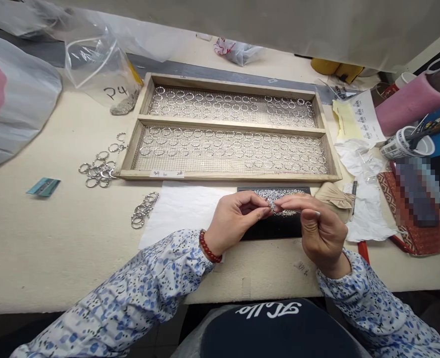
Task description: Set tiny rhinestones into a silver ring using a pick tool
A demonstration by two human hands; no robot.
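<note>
Bare table (55, 248) lies open leftward; wooden tray (227, 175) probably blocks ahead.

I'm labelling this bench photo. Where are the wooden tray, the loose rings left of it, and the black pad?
wooden tray (227, 122), head view, middle divider bar.
loose rings (97, 170), head view, centre of pile.
black pad (275, 226), head view, bare lower part.

— What colours lie by the wooden tray (227, 175)?
— Silver rings (98, 169) left of it, a black mat (275, 226) and white paper (178, 211) below it. Cream desk (55, 238).
— The sleeves (149, 283)?
— White, blue-flowered; red bracelet (208, 248).
</note>
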